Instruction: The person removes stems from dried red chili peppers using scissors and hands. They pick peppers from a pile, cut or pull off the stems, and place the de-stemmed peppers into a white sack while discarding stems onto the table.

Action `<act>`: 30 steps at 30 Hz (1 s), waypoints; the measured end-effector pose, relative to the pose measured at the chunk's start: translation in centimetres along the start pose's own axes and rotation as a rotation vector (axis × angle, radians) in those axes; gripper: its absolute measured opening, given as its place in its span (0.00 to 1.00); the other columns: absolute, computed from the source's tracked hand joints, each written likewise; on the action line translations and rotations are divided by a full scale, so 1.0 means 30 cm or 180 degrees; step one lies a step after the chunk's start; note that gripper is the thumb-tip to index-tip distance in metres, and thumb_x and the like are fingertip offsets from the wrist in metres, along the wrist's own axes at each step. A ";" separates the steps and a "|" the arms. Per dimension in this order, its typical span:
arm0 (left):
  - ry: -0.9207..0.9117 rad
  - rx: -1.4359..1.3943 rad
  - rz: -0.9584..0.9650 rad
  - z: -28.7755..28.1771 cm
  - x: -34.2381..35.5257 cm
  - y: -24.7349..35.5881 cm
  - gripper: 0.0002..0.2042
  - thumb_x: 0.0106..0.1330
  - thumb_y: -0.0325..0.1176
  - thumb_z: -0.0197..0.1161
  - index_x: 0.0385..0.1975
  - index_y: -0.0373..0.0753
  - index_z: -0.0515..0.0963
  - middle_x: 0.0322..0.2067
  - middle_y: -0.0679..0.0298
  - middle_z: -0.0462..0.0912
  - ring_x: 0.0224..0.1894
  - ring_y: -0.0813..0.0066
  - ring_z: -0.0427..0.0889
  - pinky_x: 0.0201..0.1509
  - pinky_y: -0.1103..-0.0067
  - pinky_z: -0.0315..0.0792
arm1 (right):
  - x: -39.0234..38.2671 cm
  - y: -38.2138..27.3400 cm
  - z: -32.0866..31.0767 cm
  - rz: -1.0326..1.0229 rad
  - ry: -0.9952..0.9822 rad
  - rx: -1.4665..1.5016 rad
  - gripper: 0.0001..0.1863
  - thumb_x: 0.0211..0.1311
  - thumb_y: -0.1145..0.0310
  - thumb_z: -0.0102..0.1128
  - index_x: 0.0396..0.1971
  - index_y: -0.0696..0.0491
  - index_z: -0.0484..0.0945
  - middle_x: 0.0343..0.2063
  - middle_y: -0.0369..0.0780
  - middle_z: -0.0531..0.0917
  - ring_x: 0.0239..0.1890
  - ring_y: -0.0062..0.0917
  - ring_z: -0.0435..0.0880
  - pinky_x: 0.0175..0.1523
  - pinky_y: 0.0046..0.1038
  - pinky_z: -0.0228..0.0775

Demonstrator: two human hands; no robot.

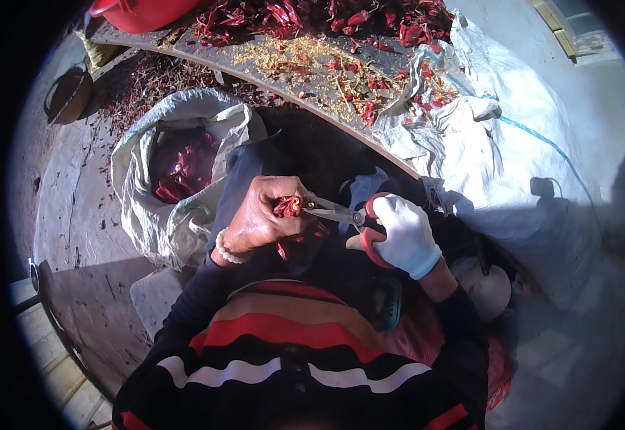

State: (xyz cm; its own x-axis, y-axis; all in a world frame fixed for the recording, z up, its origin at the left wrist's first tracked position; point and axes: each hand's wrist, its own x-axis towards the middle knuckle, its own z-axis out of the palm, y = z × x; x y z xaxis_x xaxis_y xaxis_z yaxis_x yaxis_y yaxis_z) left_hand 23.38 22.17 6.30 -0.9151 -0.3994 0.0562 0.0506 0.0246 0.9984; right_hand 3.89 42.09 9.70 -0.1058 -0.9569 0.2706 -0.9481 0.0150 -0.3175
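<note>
Near the middle, my bare left hand (261, 216), with a beaded bracelet at the wrist, grips dried red chillies (288, 206), some hanging below the fingers. My right hand (398, 233), in a white glove, holds red-handled metal scissors (357, 218); their blades point left and reach the chilli by my left fingers. Left of my hands, an open white woven sack (133, 172) contains more dried red chillies (182, 165).
A sloping board (219, 59) across the top carries chilli piles (301, 16) and scattered seeds (301, 61). A red basin (132, 14) and dark bowl (69, 93) stand upper left. A large white sack (520, 201) fills the right; a pale round object (491, 294) lies below it.
</note>
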 end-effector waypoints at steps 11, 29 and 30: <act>0.0023 0.0002 0.0400 0.010 0.011 -0.050 0.08 0.52 0.24 0.73 0.27 0.32 0.79 0.23 0.64 0.81 0.28 0.83 0.79 0.32 0.80 0.72 | -0.041 -0.017 0.007 0.0409 -0.0476 0.0640 0.26 0.45 0.55 0.83 0.34 0.57 0.79 0.22 0.38 0.82 0.22 0.32 0.84 0.30 0.30 0.75; -0.0178 0.0003 -0.0067 0.015 0.013 -0.067 0.07 0.51 0.21 0.72 0.27 0.32 0.80 0.25 0.63 0.83 0.32 0.78 0.83 0.40 0.80 0.75 | -0.086 -0.033 0.072 0.0625 -0.0135 0.0526 0.31 0.43 0.49 0.83 0.38 0.58 0.80 0.23 0.42 0.82 0.25 0.39 0.86 0.29 0.33 0.77; -0.0165 -0.0073 -0.0122 0.017 0.014 -0.072 0.07 0.51 0.21 0.72 0.27 0.32 0.80 0.25 0.63 0.82 0.32 0.79 0.83 0.39 0.81 0.75 | -0.084 -0.032 0.069 0.0641 -0.0133 0.0531 0.31 0.43 0.48 0.83 0.37 0.57 0.80 0.23 0.41 0.82 0.25 0.39 0.86 0.28 0.32 0.77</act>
State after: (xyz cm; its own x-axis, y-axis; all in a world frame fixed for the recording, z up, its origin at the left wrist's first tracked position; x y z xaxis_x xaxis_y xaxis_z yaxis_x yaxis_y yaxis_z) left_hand 22.70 22.42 4.18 -0.9360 -0.3516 0.0182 0.0237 -0.0112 0.9997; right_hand 5.69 43.89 7.43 -0.2717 -0.9506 0.1500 -0.8463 0.1618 -0.5075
